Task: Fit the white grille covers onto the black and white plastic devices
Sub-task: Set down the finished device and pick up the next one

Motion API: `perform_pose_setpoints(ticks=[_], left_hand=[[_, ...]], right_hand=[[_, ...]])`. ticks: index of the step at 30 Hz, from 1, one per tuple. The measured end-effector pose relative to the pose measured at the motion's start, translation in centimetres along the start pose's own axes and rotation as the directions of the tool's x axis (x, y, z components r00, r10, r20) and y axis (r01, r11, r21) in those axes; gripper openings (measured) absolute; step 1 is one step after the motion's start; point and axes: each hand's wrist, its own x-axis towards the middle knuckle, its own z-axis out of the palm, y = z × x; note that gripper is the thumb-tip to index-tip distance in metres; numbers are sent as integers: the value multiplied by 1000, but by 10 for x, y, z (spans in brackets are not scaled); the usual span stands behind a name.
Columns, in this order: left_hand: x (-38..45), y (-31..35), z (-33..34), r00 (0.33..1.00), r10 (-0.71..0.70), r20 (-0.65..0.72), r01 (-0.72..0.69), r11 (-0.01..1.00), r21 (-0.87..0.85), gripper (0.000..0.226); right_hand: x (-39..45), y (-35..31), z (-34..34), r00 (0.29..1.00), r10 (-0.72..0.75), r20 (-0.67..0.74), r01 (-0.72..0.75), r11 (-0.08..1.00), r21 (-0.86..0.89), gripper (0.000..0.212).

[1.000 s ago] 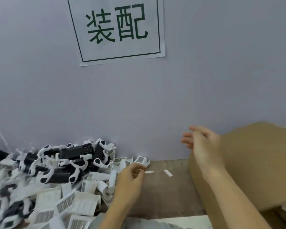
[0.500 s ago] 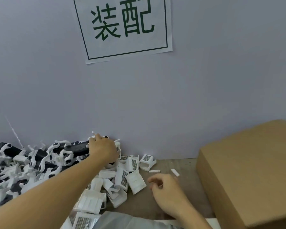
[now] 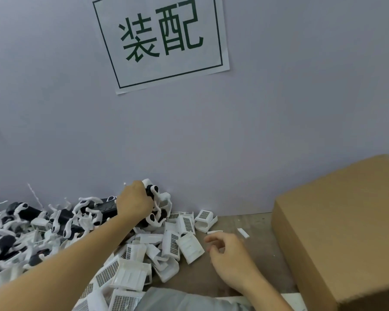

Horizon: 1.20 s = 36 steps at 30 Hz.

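A heap of black and white plastic devices (image 3: 61,221) lies against the wall at the left. My left hand (image 3: 134,202) grips one black and white device (image 3: 152,190) and holds it slightly above the back of the heap. White grille covers (image 3: 173,242) are strewn in front of the heap, down to the near edge. My right hand (image 3: 228,254) hovers just right of the covers with loosely curled fingers, and holds nothing.
A large closed cardboard box (image 3: 346,225) fills the right side. A paper sign (image 3: 164,39) with green characters hangs on the grey wall. Two small white plastic bits (image 3: 243,233) lie on the brown table (image 3: 252,223) between covers and box.
My left hand closed on a device at the back of the heap and raised it a little. My right hand came down from the box to the table beside the covers.
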Motion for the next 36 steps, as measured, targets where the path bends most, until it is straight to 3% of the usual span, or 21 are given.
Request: perform_pose_setpoints(ticks=[4, 7, 10, 13, 16, 18, 20, 22, 24, 26, 28, 29, 30, 32, 33, 36], left_hand=[[-19, 11, -22, 997, -69, -46, 52, 952, -303, 8], [-49, 30, -30, 989, -118, -85, 56, 849, -525, 10], [-84, 49, -19, 976, -219, -7, 134, 623, -770, 21], [-116, 67, 10, 954, -267, 136, 238, 398, -886, 21], [-132, 77, 32, 935, -251, 248, 309, 242, -920, 21], [-132, 78, 37, 942, -225, 249, 295, 203, -934, 8], [-129, 78, 38, 955, -192, 226, 264, 204, -943, 14], [-128, 80, 38, 954, -133, 268, 287, 161, -944, 14], [-128, 80, 40, 943, -95, 318, 328, 127, -936, 12], [-125, 78, 45, 927, -95, 362, 374, 258, -891, 15], [-125, 74, 47, 874, -51, 483, 470, 340, -815, 36], [-124, 73, 47, 831, -3, 556, 534, 284, -796, 45], [-124, 73, 47, 788, 58, 612, 598, 162, -785, 48], [-124, 72, 47, 764, 124, 633, 645, -118, -755, 39], [-123, 70, 49, 779, 126, 615, 627, -185, -756, 35], [-121, 64, 53, 826, 74, 559, 562, -186, -806, 32]], right_hand=[[-4, -6, -1, 1000, -21, -23, 21, 999, 36, 28], [-11, -22, -2, 988, -110, -107, 122, 986, 110, 30], [-20, -39, 1, 946, -254, -201, 276, 957, 91, 28], [-23, -43, 4, 925, -335, -179, 344, 939, 21, 35], [-19, -39, 0, 931, -321, -176, 322, 946, -23, 35], [-13, -35, -2, 934, -293, -205, 289, 956, -53, 34], [-8, -30, -2, 940, -248, -235, 246, 968, -36, 41], [-5, -25, -3, 948, -141, -287, 174, 980, 92, 44], [-4, -25, -9, 943, -10, -333, 113, 950, 290, 34], [-2, -25, -18, 924, 82, -373, 89, 904, 419, 28], [-1, -24, -24, 946, 133, -296, 59, 826, 560, 23], [-1, -26, -25, 971, 123, -207, 35, 780, 625, 21], [-3, -27, -23, 989, 93, -118, 7, 754, 657, 22], [-6, -29, -15, 999, 20, -36, 4, 814, 581, 28], [-7, -31, -10, 998, -21, -56, 45, 882, 469, 33], [-11, -31, 0, 970, -231, -79, 239, 964, 118, 34]])
